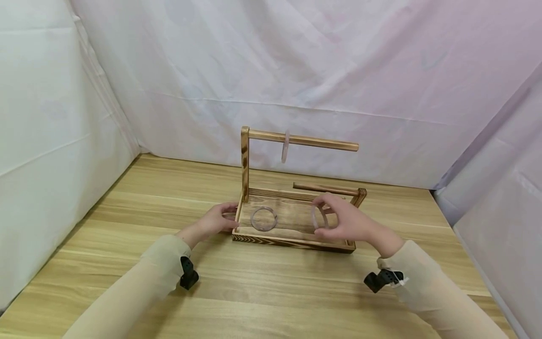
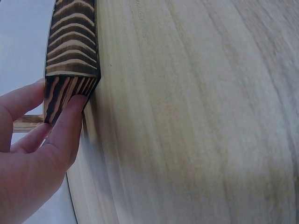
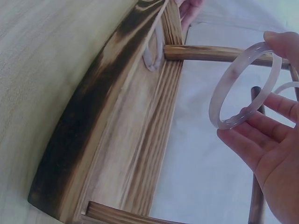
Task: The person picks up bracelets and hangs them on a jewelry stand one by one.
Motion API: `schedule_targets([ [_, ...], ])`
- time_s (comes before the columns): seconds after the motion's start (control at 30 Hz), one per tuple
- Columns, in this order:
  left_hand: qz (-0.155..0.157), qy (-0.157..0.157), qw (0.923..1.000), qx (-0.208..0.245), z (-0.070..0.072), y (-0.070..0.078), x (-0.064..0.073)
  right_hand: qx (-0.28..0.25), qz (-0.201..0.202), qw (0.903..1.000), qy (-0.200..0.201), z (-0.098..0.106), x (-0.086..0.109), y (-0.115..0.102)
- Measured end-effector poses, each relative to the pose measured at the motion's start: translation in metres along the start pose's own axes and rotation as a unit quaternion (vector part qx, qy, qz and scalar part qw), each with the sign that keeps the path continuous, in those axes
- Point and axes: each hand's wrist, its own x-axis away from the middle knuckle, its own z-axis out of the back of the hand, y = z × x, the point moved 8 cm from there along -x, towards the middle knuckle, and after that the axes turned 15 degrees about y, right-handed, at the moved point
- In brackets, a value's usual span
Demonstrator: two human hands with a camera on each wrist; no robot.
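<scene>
A wooden stand with a tray base (image 1: 292,244) lies in front of me. At its left end my left hand (image 1: 213,220) grips the corner, thumb and fingers bent around the end wall in the left wrist view. Over the tray's right part, my right hand (image 1: 345,219) pinches a pale translucent bangle (image 3: 228,79) between thumb and fingertips, the ring tilted. A second bangle (image 1: 263,230), greyish, lies flat in the left part of the tray. Another pale bangle (image 1: 285,148) hangs from the upper bar (image 1: 322,141) of the stand.
A lower, darker bar (image 1: 326,189) reaches leftward from a short post (image 1: 359,197) at the right, close behind my right hand. A tall post (image 1: 245,165) carries the upper bar at the left. White cloth (image 1: 237,70) surrounds the wooden table (image 1: 254,296).
</scene>
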Motion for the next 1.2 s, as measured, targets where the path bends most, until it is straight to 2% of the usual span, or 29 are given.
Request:
schedule_targets([
  [0.53,-0.004,-0.003,1.0,-0.003,0.0,0.001,0.0,-0.045,0.003,0.9982,0.039,0.024,0.004,0.0],
  [0.77,-0.006,-0.004,1.0,-0.003,-0.001,0.001,0.0,-0.076,0.019,0.9945,0.069,0.036,0.003,-0.002],
  [1.2,-0.005,-0.001,1.0,-0.003,-0.001,0.001,0.001,-0.105,0.024,0.9888,0.104,0.053,0.0,0.0],
])
